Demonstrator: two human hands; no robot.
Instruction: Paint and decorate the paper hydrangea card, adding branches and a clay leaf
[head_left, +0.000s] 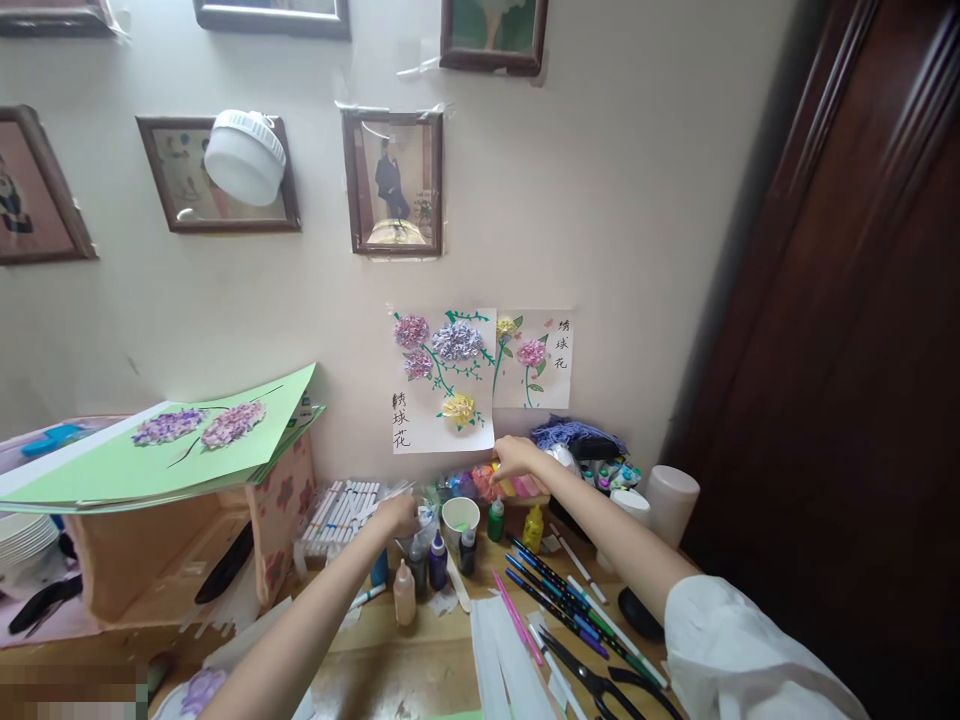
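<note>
At the back of the desk, my left hand (397, 515) has its fingers curled beside crumpled clear plastic (427, 515); what they grip, if anything, is hidden. My right hand (516, 460) is bent downward with closed fingers over colorful crumpled material (484, 482), close to the lower corner of a white sheet with raised paper flowers (442, 380). I cannot make out what it holds. Between my hands stand a paper cup (460, 515) and a green paint bottle (496, 521). In front of the left hand are a purple bottle (438, 562) and a peach bottle (405, 595).
White markers (341, 512) lie in a rack at left. A pink box (281, 520) carries green sheets (277, 415). Pens (559, 590), black scissors (589, 675) and white paper strips (499, 650) lie in front. A yellow bottle (533, 530) and white containers (671, 505) stand right.
</note>
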